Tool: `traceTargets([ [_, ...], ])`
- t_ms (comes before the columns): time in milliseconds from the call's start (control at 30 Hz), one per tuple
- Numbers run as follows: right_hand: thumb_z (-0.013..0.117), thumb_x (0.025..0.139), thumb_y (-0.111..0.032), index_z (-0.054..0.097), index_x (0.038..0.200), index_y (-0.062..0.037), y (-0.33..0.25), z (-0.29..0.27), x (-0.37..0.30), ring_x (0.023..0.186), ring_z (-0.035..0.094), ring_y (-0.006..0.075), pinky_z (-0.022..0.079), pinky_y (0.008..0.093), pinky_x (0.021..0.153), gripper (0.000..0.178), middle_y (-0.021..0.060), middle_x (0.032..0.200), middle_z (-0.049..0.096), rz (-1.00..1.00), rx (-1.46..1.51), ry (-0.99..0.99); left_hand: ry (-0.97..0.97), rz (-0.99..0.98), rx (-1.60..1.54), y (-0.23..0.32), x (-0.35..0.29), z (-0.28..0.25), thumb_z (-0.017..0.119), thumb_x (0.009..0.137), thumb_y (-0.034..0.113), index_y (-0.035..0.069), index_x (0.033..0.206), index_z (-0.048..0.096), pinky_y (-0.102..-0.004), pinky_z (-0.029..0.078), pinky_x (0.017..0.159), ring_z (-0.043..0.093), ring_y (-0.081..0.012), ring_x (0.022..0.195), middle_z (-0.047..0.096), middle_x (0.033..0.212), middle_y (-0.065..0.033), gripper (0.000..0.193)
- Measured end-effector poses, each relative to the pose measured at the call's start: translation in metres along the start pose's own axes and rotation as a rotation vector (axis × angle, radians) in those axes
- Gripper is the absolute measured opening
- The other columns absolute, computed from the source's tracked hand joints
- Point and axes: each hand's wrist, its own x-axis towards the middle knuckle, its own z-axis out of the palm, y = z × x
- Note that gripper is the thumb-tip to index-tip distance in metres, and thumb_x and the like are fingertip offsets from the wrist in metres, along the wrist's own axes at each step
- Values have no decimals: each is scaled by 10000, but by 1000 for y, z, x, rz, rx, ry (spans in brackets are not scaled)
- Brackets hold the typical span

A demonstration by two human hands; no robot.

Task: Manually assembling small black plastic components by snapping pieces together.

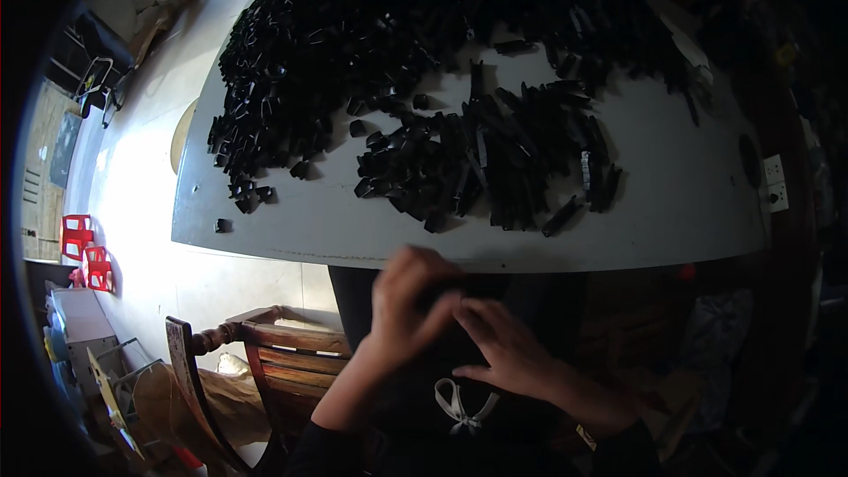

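My left hand (408, 299) is raised just off the near edge of the table, its fingers curled over and closed. Anything inside it is hidden against the dark background. Fingertips of my right hand (511, 349) meet the left hand at its thumb side; that hand's fingers are stretched out and its thumb stands apart, with nothing visible in it. Beyond both hands, on the white table (305, 225), lie a loose heap of short black plastic pieces (411, 163) and, to its right, long slim black plastic pieces (508, 163).
A much larger pile of black pieces (291, 62) covers the table's far side. One stray black piece (223, 225) rests near the left corner. A wooden chair (296, 362) stands close at my left. Red stools (78, 237) are farther left, and a wall socket (776, 184) is at right.
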Motion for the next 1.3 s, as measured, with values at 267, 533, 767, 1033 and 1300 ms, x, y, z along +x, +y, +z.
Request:
traceTargets([
  [267, 596, 828, 36, 609, 1160, -34, 49, -64, 24, 841, 653, 263, 542, 352, 657, 339, 118, 971, 624, 243, -433, 303, 178, -12, 610, -29, 20, 12, 694, 757, 76, 53, 872, 634, -375, 478, 655, 560, -273, 824, 560, 935, -83, 132],
  [533, 747, 684, -10, 581, 943, -6, 35, -74, 23, 831, 585, 278, 488, 427, 763, 307, 90, 901, 572, -158, -499, 322, 108, -37, 167, 5, -2, -3, 733, 700, -47, 18, 832, 657, -313, 537, 733, 672, -257, 865, 666, 989, -125, 166],
  [767, 768, 689, -73, 594, 981, -9, -1, -66, 33, 735, 542, 242, 448, 378, 671, 346, 74, 797, 535, -151, -77, 160, -28, -16, -29, 22, -8, -10, 755, 673, -40, 14, 814, 660, -301, 546, 728, 682, -234, 867, 686, 987, -128, 178],
  [1033, 802, 633, -107, 622, 947, -9, -4, -67, 33, 677, 536, 188, 455, 326, 640, 376, 58, 752, 515, -190, -179, 72, -66, 3, -55, 27, -10, -14, 754, 669, -31, 27, 790, 661, -293, 547, 718, 682, -230, 859, 685, 982, -135, 163],
  [1300, 699, 782, -148, 585, 1082, -37, -7, -45, 16, 791, 618, 218, 511, 347, 646, 340, 76, 851, 556, -224, -84, -23, 35, -143, -737, 30, -12, 1, 577, 928, 348, -34, 854, 667, -396, 508, 877, 643, -319, 1006, 663, 1020, -216, 399],
])
